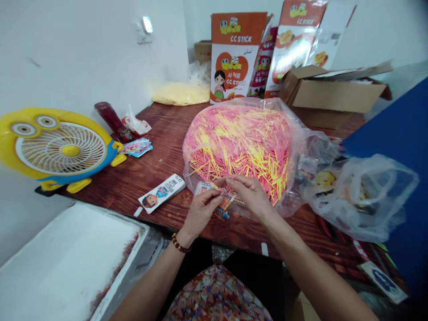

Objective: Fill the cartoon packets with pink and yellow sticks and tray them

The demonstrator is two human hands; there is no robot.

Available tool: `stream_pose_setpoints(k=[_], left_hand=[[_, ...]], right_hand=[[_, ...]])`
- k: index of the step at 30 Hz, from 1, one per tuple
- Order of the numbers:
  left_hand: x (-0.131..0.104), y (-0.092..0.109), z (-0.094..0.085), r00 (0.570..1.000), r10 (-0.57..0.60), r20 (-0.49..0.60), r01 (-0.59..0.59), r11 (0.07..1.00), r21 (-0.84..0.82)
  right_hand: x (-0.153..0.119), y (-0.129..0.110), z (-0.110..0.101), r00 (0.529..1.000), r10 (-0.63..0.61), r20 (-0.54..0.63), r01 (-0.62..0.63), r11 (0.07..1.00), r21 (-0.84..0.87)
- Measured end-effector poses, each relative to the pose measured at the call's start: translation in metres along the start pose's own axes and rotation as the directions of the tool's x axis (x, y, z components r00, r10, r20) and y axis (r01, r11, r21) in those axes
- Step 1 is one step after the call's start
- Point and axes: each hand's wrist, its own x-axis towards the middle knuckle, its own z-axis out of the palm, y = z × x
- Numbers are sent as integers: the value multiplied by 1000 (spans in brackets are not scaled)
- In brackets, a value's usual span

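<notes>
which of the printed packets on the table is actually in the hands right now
The small packet pinched between left hand and right hand; the white cartoon one lies apart.

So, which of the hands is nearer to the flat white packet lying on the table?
Left. The left hand is just right of the white packet, holding a small pouch. The right hand is farther right, by the sticks.

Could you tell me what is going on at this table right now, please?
A person seated at a wooden table holds a small printed packet between both hands, the left hand and the right hand pinching it together with a few sticks. Just behind the hands lies an open clear bag heaped with pink and yellow sticks. Another flat packet lies on the table to the left, near a yellow fan. CC Stick boxes stand at the back.
</notes>
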Motion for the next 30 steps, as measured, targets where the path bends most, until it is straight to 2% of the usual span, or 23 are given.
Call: stream_pose_setpoints(k=[2,4,6,8,10,11,13,16,20,24,27,30], left_hand=[[3,3,1,999,-19,-29,16,995,-96],[6,6,2,998,-29,-49,21,985,-171],[10,8,1,998,-21,-66,6,974,-225],[13,7,-3,996,-9,-93,-17,962,-274],[15,8,-8,992,7,-127,-46,951,-305],[15,9,-10,988,20,-151,-67,948,-311],[15,13,-14,978,65,-197,-122,948,-293],[15,21,-17,968,155,-199,-192,965,-181],[14,30,-19,958,225,-176,-244,965,-95],[12,39,-19,934,299,-195,-300,954,22],[12,43,-16,918,334,-216,-322,943,87],[13,39,-16,918,300,-261,-291,954,73]], right_hand=[[4,-11,0,1000,-8,20,8,1000,-15],[9,-24,-1,998,-57,-19,57,998,30],[13,-37,-4,982,-148,-120,164,977,138],[15,-46,-9,941,-232,-246,288,930,227],[14,-45,-13,912,-258,-320,339,911,234],[12,-42,-14,915,-247,-318,323,923,211],[6,-30,-11,951,-184,-248,223,965,140],[-2,-14,0,980,-119,-157,119,993,-11],[-3,-13,11,977,-170,-126,147,974,-173],[0,-17,10,979,-200,-35,182,940,-289],[1,-17,9,978,-198,-69,167,935,-313],[3,-17,10,984,-162,-71,138,954,-267]])
